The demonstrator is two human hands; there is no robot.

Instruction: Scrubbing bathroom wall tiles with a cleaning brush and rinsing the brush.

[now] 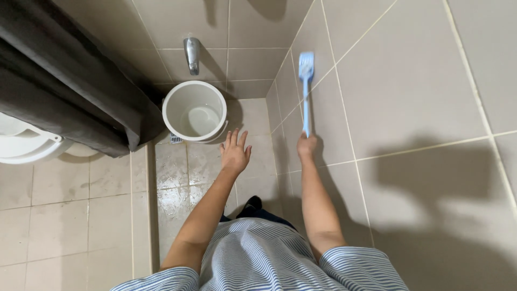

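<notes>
Gripping blue brush [306,86] in right hand [307,146], bristles seemingly touching wall tile [409,81].

One long-handled blue brush [306,89]. One white bucket [194,111]. One metal wall tap [191,55]. One dark shower curtain [70,81]. One floor drain grate [176,139]. One white toilet [24,143]. Two bare hands: left [234,152], right [307,146].

Even overhead light, sharp focus; wide-angle bend at edges; soft shadow on beige tiled wall [420,81], lower right.
</notes>
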